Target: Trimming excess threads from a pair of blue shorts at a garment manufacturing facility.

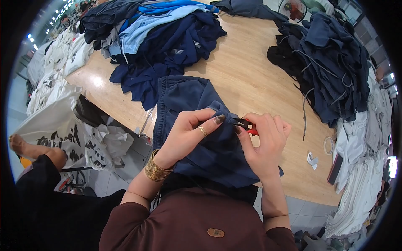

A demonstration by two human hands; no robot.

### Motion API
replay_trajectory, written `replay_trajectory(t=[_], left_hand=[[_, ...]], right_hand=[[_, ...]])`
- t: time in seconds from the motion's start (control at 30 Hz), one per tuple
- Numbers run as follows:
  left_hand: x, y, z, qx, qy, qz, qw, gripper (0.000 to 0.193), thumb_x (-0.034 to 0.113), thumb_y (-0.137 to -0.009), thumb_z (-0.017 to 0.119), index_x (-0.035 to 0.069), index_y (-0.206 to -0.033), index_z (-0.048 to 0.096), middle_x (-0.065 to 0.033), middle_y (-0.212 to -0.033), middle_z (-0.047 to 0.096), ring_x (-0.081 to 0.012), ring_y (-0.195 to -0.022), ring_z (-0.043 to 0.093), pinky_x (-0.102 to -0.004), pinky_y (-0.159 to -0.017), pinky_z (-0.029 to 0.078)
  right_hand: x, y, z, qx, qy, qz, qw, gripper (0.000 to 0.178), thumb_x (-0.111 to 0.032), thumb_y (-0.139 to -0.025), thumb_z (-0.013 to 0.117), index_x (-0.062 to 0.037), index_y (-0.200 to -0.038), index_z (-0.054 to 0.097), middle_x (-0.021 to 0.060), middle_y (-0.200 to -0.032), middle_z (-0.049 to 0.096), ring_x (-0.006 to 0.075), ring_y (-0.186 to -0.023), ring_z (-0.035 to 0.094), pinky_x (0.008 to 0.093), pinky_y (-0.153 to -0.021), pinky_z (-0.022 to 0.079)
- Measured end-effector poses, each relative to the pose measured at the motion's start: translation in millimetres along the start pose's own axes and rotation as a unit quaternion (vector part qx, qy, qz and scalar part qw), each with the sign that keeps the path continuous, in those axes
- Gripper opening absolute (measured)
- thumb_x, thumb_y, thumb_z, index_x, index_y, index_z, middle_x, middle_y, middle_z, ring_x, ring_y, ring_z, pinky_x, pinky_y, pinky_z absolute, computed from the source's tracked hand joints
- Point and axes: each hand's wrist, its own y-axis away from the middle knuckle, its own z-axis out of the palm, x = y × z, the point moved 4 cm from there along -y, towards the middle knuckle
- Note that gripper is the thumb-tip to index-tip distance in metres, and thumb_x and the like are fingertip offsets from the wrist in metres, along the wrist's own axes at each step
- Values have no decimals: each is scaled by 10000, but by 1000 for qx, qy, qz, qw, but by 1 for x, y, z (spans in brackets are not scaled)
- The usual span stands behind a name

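Note:
A dark blue-grey garment [184,98] with a gathered elastic waistband lies over the table's near edge and against my body. My left hand [188,131], wearing a ring and several gold bangles, pinches a bunched part of its cloth between thumb and fingers. Close on the right, my right hand [266,144] is closed around small thread snips [251,127] with red handles and dark blades. The blades point left and meet the raised cloth beside my left fingertips. Whether they touch a thread is too small to tell.
Navy and light-blue garments [176,46] are heaped at the far left; dark garments with cords [335,62] fill the right side of the wooden table [247,50]. A white scrap [312,161] and a ring [328,145] lie right. Another person's bare limb [42,151] rests by white printed cloth.

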Motion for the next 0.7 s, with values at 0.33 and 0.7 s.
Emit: replay_trajectory(t=[0.33, 0.7], left_hand=[[1, 1, 0, 3, -7, -2, 1000, 168, 109, -902, 545, -40, -835, 583, 82, -697, 428, 0, -661, 328, -170, -548, 270], [-1, 1, 1, -13, -19, -13, 1000, 172, 105, -903, 531, -51, -900, 605, 50, -762, 487, -15, -697, 376, -164, -612, 312]], right_hand=[[-1, 1, 1, -5, -18, 12, 1000, 200, -189, -716, 691, -112, -869, 589, 2, -736, 533, 182, -691, 475, 334, -717, 266], [16, 11, 16, -47, -475, 279, 833, 218, -209, -789, 681, -78, -930, 578, 7, -768, 557, 145, -703, 502, 272, -761, 318]])
